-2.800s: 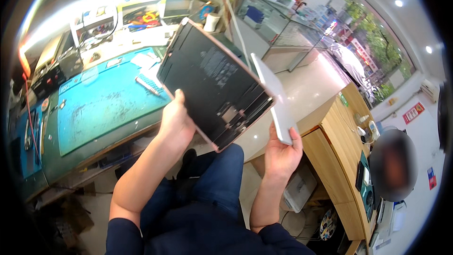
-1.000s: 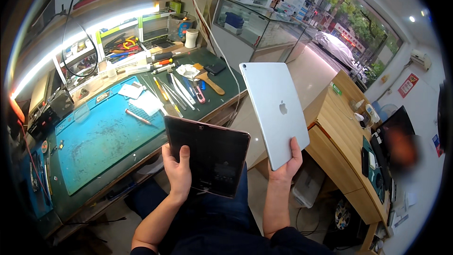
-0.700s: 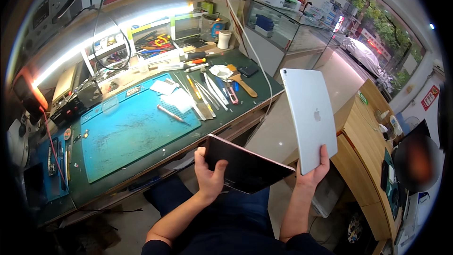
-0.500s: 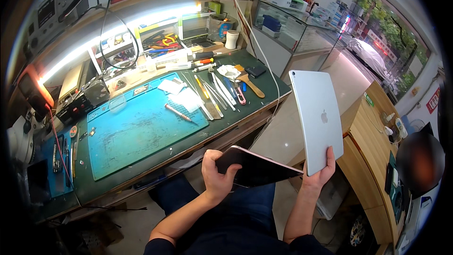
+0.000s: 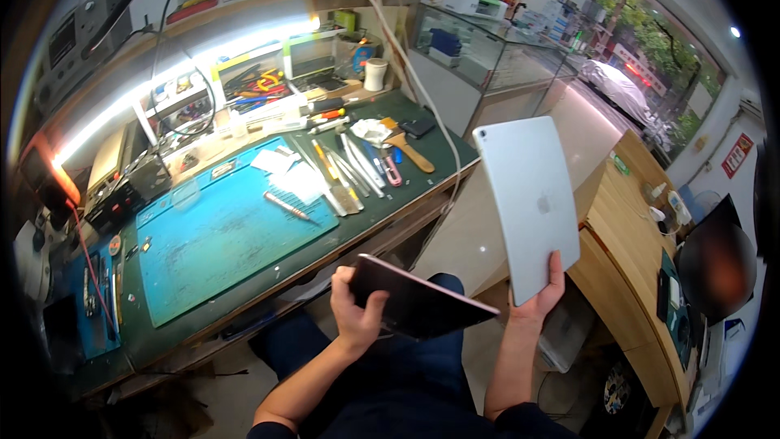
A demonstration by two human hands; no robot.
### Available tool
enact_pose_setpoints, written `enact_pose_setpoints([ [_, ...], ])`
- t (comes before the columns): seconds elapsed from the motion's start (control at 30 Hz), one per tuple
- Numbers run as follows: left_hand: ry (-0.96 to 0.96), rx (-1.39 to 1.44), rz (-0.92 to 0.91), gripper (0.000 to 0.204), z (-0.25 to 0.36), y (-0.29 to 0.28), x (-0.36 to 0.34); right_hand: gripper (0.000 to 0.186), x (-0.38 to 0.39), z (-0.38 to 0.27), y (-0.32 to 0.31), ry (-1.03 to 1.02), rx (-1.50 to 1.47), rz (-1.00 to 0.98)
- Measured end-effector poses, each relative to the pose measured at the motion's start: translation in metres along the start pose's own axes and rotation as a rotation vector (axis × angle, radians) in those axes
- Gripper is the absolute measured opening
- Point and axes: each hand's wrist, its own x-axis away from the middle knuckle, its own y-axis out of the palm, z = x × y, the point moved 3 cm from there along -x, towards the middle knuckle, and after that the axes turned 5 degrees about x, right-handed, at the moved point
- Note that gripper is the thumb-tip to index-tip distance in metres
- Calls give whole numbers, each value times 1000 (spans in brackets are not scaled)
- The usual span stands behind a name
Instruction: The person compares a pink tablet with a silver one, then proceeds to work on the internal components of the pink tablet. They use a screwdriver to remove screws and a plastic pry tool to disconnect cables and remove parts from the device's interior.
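My left hand (image 5: 356, 309) is closed on a dark tablet (image 5: 422, 305) with a pink edge, held tilted low over my legs, its glossy black face up and my thumb on it. My right hand (image 5: 540, 293) grips a silver tablet (image 5: 528, 199) by its lower end, nearly upright with its back toward me, a camera at the upper corner and a logo in the middle. The two tablets are close, the silver one higher and to the right. Both are beside the green bench (image 5: 406, 118), in front of its edge.
A blue mat (image 5: 219, 252), tweezers, a brush (image 5: 410, 150) and other tools lie on the bench. A white cable (image 5: 406, 57) hangs at its right end. A glass display case (image 5: 487, 57) stands behind, a wooden desk (image 5: 617, 268) with a monitor to the right. A storage box is below.
Since the first frame the pink-edged tablet has turned from showing its opened, dark inside to its glossy face and tipped lower. The silver tablet has swung from edge-on to show its back.
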Motion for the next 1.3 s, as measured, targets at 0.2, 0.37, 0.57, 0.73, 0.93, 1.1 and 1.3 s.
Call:
enact_pose_setpoints([
  [0.2, -202, 168, 105, 46, -2, 0, -1, 63, -5, 18, -26, 108, -47, -238],
  [0.37, -195, 352, 80, 41, 4, 3, -14, 29, 8, 42, 1, 206, 14, 79],
  [0.57, -240, 347, 101, 34, 2, -2, -14, 26, 11, 54, 3, 258, -84, 86],
  [0.73, -243, 373, 72, 35, -5, 3, -13, 34, 9, 68, -31, 465, -835, -227],
  [0.93, -242, 389, 58, 43, 0, 1, -13, 35, 16, 101, -30, 606, -1355, -504],
  [1.1, -275, 437, -13, 42, -1, 1, -17, 26, 42, 107, 2, 720, -1474, -516],
  [1.3, -425, 608, -164, 26, 2, 15, -32, 45, 90, 130, -9, 932, -1317, -309],
])
